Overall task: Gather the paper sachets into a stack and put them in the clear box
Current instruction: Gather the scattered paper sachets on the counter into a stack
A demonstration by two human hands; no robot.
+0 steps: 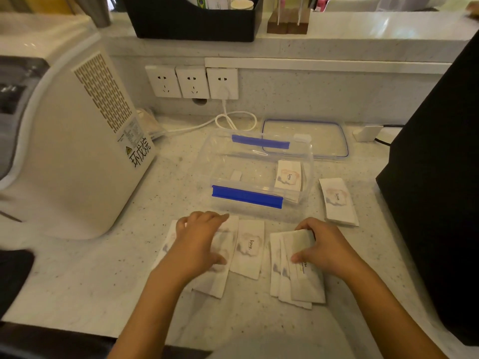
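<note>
Several paper sachets [248, 248] lie fanned before the open clear box [259, 174]; left hand [201, 240] flat, fingers spread, pins loose ones, while right hand [324, 246] pinches a partial stack [298, 270] for squaring.

There is only one view, taken from the person's head and tilted forward and down across the speckled counter [103, 281]. It sits close above both forearms, wide enough to reach the wall sockets [193, 82] and the ledge beyond.
</note>
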